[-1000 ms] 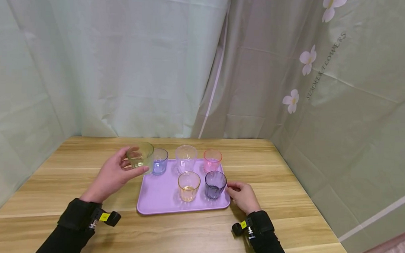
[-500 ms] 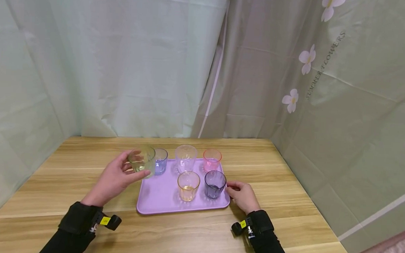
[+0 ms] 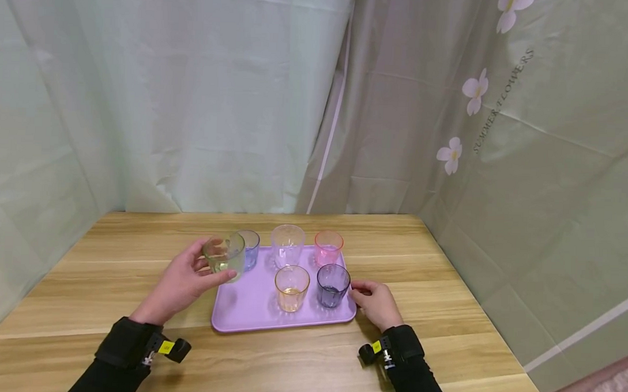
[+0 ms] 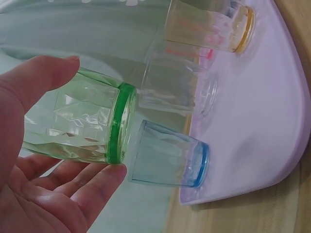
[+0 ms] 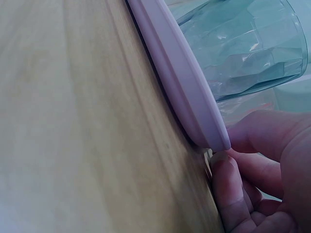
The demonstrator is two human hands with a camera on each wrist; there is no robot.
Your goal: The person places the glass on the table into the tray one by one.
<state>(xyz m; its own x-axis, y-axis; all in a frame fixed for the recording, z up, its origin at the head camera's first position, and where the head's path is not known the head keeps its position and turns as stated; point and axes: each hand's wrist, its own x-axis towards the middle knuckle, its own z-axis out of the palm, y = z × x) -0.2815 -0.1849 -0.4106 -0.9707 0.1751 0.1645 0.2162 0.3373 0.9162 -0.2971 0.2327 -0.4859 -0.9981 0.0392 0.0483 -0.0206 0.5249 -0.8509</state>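
Observation:
My left hand (image 3: 178, 283) grips a green drinking glass (image 3: 223, 259) between thumb and fingers, held upright above the left part of a lilac tray (image 3: 245, 312). In the left wrist view the green-tinted base (image 4: 119, 124) of that glass hangs clear of the tray, beside a blue glass (image 4: 170, 155). My right hand (image 3: 377, 305) pinches the tray's right edge; in the right wrist view the thumb lies at the top of the rim (image 5: 214, 126) and a fingertip sits under it. A dark purple-grey glass (image 3: 334, 286) stands just inside that edge.
On the tray also stand a clear glass (image 3: 288, 247) and a pink glass (image 3: 329, 248) at the back, with an amber glass (image 3: 292, 290) in front. The wooden table (image 3: 287, 368) extends around the tray. Curtains (image 3: 234, 101) enclose the back and sides.
My left hand has brought the green glass a little to the right and lower, so it now overlaps the blue glass more. The right hand and the tray keep their places.

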